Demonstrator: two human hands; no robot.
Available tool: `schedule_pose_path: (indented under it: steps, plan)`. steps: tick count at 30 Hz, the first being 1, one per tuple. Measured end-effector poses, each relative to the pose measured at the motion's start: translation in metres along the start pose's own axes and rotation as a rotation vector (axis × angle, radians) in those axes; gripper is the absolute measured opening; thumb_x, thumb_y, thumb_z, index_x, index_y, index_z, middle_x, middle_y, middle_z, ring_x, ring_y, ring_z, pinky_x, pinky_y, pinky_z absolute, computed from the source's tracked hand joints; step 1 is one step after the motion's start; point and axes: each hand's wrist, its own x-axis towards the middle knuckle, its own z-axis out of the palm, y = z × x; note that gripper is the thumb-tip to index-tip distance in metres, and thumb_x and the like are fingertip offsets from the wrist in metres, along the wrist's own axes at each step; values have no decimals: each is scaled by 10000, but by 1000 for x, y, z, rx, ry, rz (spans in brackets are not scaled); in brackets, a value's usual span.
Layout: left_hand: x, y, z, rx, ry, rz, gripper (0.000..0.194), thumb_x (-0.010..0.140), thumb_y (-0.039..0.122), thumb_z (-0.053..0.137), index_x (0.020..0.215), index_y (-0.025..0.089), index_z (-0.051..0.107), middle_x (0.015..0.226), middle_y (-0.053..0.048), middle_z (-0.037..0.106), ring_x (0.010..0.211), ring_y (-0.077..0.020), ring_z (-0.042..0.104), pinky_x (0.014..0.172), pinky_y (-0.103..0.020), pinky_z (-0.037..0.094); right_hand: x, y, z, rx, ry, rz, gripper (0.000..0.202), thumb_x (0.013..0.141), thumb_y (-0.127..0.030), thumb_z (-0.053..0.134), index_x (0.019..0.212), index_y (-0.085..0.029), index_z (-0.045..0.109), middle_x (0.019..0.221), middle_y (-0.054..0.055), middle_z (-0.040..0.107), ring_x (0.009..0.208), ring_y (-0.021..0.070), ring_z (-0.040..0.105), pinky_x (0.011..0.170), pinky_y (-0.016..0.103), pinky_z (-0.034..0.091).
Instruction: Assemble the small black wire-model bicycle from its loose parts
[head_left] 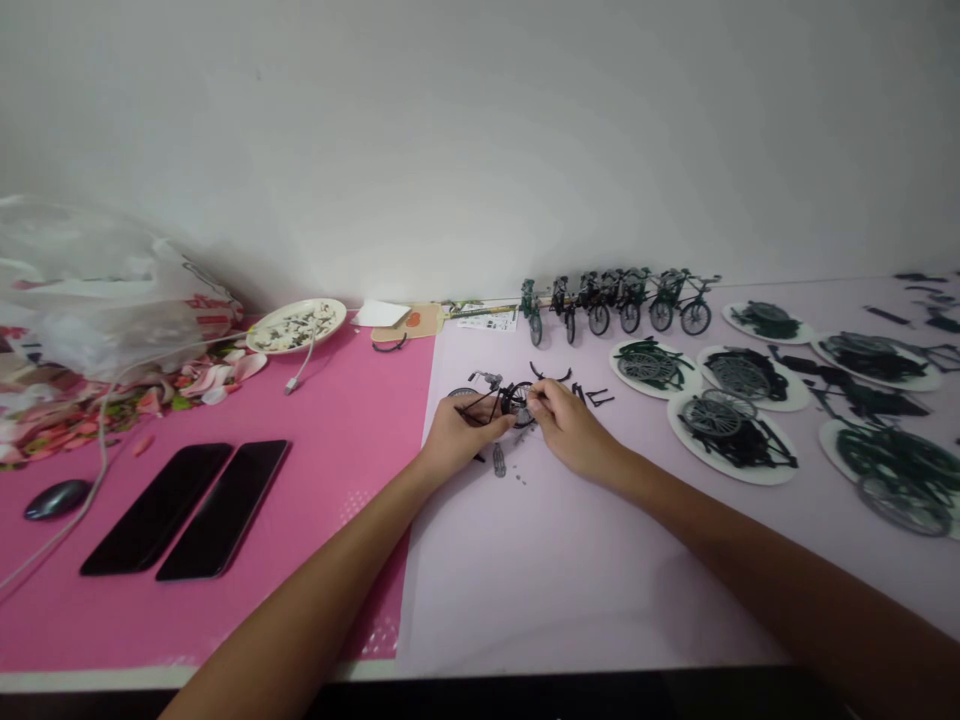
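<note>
One left hand (463, 437), one right hand (576, 427) grasp a miniature bicycle (516, 398); bag (97, 300) bears unreadable lettering (210, 303).

Over on the left, two dark phones (223, 510) lie side by side, black mouse (58, 499) nearby, white plastic bag (97, 315) behind!

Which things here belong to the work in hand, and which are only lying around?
Belong, by the look of it:
small bicycle in the left hand
loose parts near the right hand
plates of bicycle parts
standing bicycles

Seemingly only lying around:
two phones
mouse
plastic bag
white cable
petals
</note>
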Motion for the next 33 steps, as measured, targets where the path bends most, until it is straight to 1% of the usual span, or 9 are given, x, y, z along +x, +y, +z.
schedule_pose_path:
  steps: [4, 7, 10, 12, 15, 17, 19, 25, 33]
  plan:
    - [1, 0, -2, -21, 53, -19, 422, 658, 489, 937, 712, 142, 703, 656, -47, 642, 630, -193, 606, 538, -331, 508, 0, -4, -3, 103, 23, 23, 199, 1046, -432, 461, 1043, -241, 517, 1039, 83, 670, 945, 250, 661, 799, 375, 518]
    - [1, 4, -3, -38, 85, -36, 398, 659, 464, 943, 710, 142, 716, 682, -52, 673, 660, -207, 635, 572, -348, 538, -1, -5, -4, 169, 66, 64, 245, 1030, -468, 505, 1132, -245, 499, 1124, 99, 674, 998, 254, 685, 802, 364, 536]
    - [2, 7, -4, -88, 105, -54, 341, 666, 407, 945, 749, 142, 748, 755, -58, 721, 719, -209, 664, 666, -366, 571, 0, -4, -4, 185, 102, 97, 326, 1022, -496, 522, 1230, -246, 502, 1217, 128, 669, 1099, 280, 688, 852, 386, 548]
    - [2, 7, -5, -124, 112, -73, 323, 667, 375, 945, 810, 140, 775, 816, -67, 751, 769, -211, 684, 738, -374, 586, 1, -2, -3, 189, 115, 103, 369, 1019, -508, 530, 1273, -241, 510, 1201, 134, 679, 1099, 287, 688, 856, 396, 550]
    - [3, 5, -6, -146, 111, -89, 327, 670, 358, 947, 842, 132, 784, 846, -77, 760, 794, -214, 692, 766, -378, 594, 2, -1, -4, 171, 103, 74, 339, 1027, -533, 512, 1162, -228, 573, 1047, 110, 695, 982, 272, 682, 776, 371, 541]
    - [3, 3, -7, -145, 99, -86, 328, 674, 366, 949, 828, 132, 778, 835, -80, 754, 780, -218, 687, 731, -381, 598, 2, -2, -5, 150, 90, 50, 332, 1032, -549, 493, 1030, -230, 585, 932, 83, 675, 888, 254, 656, 704, 345, 514]
    - [3, 2, -8, -142, 82, -85, 336, 676, 379, 952, 825, 135, 777, 813, -83, 745, 765, -226, 683, 683, -381, 597, 2, -5, -6, 142, 87, 39, 340, 1036, -556, 479, 963, -235, 566, 851, 56, 641, 818, 238, 623, 654, 328, 479]
    - [3, -2, -11, -138, 52, -104, 346, 684, 393, 950, 840, 134, 780, 789, -86, 737, 767, -242, 692, 655, -377, 590, 1, -11, -9, 174, 64, 50, 320, 1044, -537, 455, 928, -245, 515, 759, 15, 551, 753, 221, 571, 613, 313, 416]
    - [3, 1, -11, -124, 38, -113, 356, 674, 395, 954, 840, 130, 783, 799, -92, 751, 774, -246, 699, 693, -387, 586, 1, -12, -10, 174, 59, 50, 299, 1044, -519, 461, 935, -246, 515, 748, 11, 543, 750, 222, 569, 605, 313, 407]
